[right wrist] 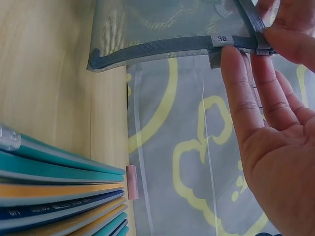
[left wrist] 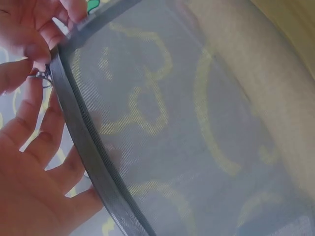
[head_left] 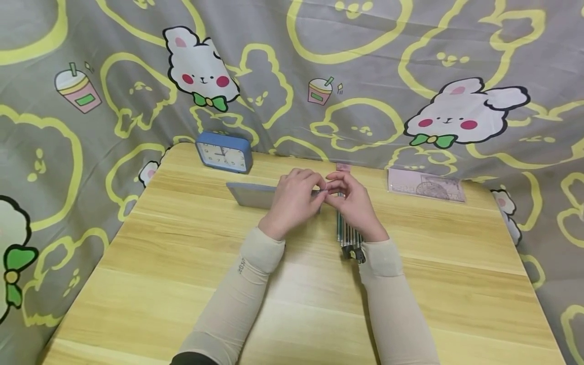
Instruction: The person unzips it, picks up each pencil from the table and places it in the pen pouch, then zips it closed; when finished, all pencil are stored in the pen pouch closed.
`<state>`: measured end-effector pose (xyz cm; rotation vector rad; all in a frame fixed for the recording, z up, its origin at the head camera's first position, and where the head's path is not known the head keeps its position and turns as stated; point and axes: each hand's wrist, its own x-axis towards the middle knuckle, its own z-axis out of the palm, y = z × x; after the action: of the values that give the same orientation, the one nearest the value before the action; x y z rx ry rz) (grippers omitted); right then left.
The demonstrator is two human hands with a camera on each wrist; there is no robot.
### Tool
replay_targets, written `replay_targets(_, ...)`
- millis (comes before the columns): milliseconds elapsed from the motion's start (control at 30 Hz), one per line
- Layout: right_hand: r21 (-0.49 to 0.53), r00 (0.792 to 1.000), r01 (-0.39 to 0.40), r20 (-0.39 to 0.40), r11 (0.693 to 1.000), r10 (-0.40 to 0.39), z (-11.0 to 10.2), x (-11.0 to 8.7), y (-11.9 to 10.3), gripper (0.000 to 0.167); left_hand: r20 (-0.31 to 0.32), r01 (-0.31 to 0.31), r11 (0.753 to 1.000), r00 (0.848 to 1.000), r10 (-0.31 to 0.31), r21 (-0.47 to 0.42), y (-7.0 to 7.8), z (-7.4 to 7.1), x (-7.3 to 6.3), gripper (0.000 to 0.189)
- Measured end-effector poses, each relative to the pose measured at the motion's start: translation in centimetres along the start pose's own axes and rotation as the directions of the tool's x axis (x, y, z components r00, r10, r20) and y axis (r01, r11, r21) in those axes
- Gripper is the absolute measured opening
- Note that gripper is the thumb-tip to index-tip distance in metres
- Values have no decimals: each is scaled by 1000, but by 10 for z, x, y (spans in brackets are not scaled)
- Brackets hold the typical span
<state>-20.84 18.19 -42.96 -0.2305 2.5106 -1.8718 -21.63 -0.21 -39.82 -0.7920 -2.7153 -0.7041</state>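
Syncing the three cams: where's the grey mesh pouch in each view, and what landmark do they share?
Head: mesh pouch, just left of centre, partly hidden by the left hand.
Left wrist: mesh pouch, large, filling the middle and reaching right.
Right wrist: mesh pouch, top middle, "38" tag on its dark edge.
Shared landmark: grey curtain with yellow outlines.
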Motion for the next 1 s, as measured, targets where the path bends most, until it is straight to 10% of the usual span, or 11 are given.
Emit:
replay_targets(467, 10, 999, 26, -40, 1000, -26, -2, -1, 3, 45, -106, 32, 996, 993, -40, -78, -6, -9, -3, 7)
replay_targets(1000, -31, 999, 30, -26, 999, -31, -3, -2, 3, 36, -62, 171, 983, 983, -175, -61, -25, -22, -11, 7)
